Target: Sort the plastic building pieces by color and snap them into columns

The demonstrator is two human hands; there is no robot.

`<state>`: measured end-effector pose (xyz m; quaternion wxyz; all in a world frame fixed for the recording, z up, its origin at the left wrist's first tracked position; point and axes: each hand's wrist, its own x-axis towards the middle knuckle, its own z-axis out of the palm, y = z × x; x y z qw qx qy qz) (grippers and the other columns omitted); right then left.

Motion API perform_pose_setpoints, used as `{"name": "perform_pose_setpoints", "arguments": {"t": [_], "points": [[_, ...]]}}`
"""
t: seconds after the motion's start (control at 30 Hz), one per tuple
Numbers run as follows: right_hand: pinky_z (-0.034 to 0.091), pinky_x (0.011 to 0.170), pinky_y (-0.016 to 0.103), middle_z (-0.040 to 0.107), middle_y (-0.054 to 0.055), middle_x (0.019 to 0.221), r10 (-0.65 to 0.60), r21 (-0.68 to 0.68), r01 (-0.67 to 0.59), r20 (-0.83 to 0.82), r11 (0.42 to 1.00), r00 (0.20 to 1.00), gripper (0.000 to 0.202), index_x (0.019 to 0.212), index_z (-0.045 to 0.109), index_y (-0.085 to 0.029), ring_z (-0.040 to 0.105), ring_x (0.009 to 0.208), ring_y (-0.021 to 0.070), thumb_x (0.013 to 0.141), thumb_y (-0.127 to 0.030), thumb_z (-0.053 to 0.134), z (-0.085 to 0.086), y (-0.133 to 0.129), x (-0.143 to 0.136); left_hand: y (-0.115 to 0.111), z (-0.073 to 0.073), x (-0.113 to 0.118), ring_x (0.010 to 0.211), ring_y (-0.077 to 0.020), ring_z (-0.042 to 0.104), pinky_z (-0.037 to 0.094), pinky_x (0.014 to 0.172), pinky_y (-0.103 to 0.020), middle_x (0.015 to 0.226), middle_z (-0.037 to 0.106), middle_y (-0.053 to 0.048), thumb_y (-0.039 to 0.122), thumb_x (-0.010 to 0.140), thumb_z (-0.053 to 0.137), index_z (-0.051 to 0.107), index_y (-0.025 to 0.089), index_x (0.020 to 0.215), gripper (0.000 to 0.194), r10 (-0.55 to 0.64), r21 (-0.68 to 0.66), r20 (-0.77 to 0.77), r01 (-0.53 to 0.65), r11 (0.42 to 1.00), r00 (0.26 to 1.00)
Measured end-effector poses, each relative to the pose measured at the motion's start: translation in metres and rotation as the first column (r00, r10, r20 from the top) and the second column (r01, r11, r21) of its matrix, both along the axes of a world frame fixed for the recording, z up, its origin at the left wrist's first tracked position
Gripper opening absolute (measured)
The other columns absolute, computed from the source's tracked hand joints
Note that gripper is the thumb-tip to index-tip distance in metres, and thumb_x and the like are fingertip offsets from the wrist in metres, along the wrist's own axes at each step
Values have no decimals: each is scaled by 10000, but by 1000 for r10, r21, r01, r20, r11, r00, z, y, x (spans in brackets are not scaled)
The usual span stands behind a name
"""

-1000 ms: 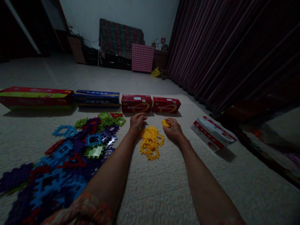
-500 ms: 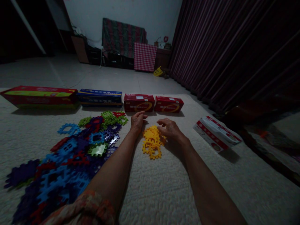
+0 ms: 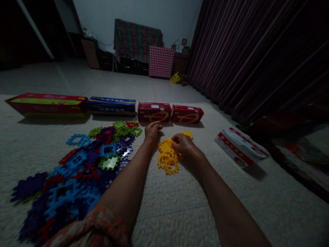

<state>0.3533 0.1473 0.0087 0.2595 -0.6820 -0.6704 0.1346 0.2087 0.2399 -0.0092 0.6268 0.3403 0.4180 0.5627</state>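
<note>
Yellow plastic pieces with notched edges (image 3: 166,154) lie in a small pile on the pale quilted cloth (image 3: 177,209). My right hand (image 3: 183,143) is at the pile's upper right edge, its fingers bent together; what lies between the fingertips is hidden. Another yellow piece (image 3: 188,134) shows just beyond this hand, partly covered by it. Up and left of the pile rests my left hand (image 3: 152,131), fingers curled and pointing right, with no piece visible in it. Left of my left arm spreads a large heap of blue, purple, red and green notched pieces (image 3: 77,159).
Along the cloth's far edge stand a long red and green box (image 3: 51,104), a blue box (image 3: 112,107) and two red boxes (image 3: 154,112) (image 3: 187,114). A white and red box (image 3: 240,147) sits at the right. Dark curtains (image 3: 246,51) hang behind it.
My right hand has drawn its fingers together and shifted slightly down beside the pile. The yellow piece beyond it has come into view. My left hand has barely moved.
</note>
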Motion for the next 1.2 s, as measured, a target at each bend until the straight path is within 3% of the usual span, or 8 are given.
{"name": "perform_pose_setpoints", "arguments": {"t": [0.23, 0.37, 0.57, 0.73, 0.87, 1.03, 1.2], "points": [[477, 580, 238, 715, 16, 733, 43, -39, -53, -227, 998, 973, 155, 772, 702, -197, 639, 651, 154, 681, -128, 598, -1, 3, 12, -1, 0, 1, 650, -131, 621, 469, 588, -232, 698, 670, -27, 226, 650, 634, 687, 150, 923, 288, 7, 3, -18, -7, 1000, 1000], [485, 577, 234, 715, 14, 744, 11, -12, -15, -259, 1000, 966, 168, 786, 708, -191, 631, 639, 143, 659, -120, 624, -1, 5, 17, -2, 1, 1, 657, -136, 628, 469, 590, -236, 694, 667, -25, 239, 659, 651, 688, 155, 912, 269, 1, 7, -29, -1, 1000, 1000], [515, 641, 282, 733, 50, 802, 29, -89, -57, -288, 994, 957, 147, 820, 723, -187, 660, 700, 178, 720, -138, 626, -5, 6, 17, -1, -1, 1, 664, -145, 642, 489, 592, -240, 703, 688, -39, 235, 659, 656, 707, 143, 934, 295, 16, 13, -44, -15, 1000, 999], [529, 715, 320, 705, 54, 876, 89, -14, -92, -167, 996, 982, 163, 902, 753, -206, 643, 718, 178, 768, -186, 663, 2, 4, 11, -1, 0, 1, 623, -136, 623, 484, 560, -232, 681, 680, -33, 227, 658, 641, 704, 144, 938, 299, 11, -4, -31, -12, 1000, 999], [513, 878, 352, 673, 61, 1035, 231, 112, -229, -2, 967, 973, 235, 1024, 755, -243, 635, 933, 208, 815, -195, 658, 6, -1, -2, -1, 1, 1, 648, -139, 623, 471, 569, -230, 697, 677, -34, 237, 658, 640, 691, 156, 905, 265, 7, 9, -25, -7, 1000, 1000], [437, 985, 432, 661, 82, 1072, 308, 105, -334, 207, 936, 928, 181, 999, 742, -229, 589, 1030, 237, 898, -183, 598, 1, -3, -15, 0, -1, 1, 696, -156, 642, 464, 602, -241, 718, 680, -46, 260, 655, 658, 693, 156, 916, 283, 3, 27, -40, -2, 1000, 999], [451, 961, 407, 667, 78, 1038, 331, 136, -351, 149, 926, 932, 159, 911, 730, -229, 595, 1011, 231, 869, -159, 594, 0, -2, -17, 1, -2, 1, 679, -152, 635, 466, 589, -240, 710, 685, -50, 206, 672, 602, 706, 140, 931, 287, 14, 14, -30, -14, 1000, 999]]}}
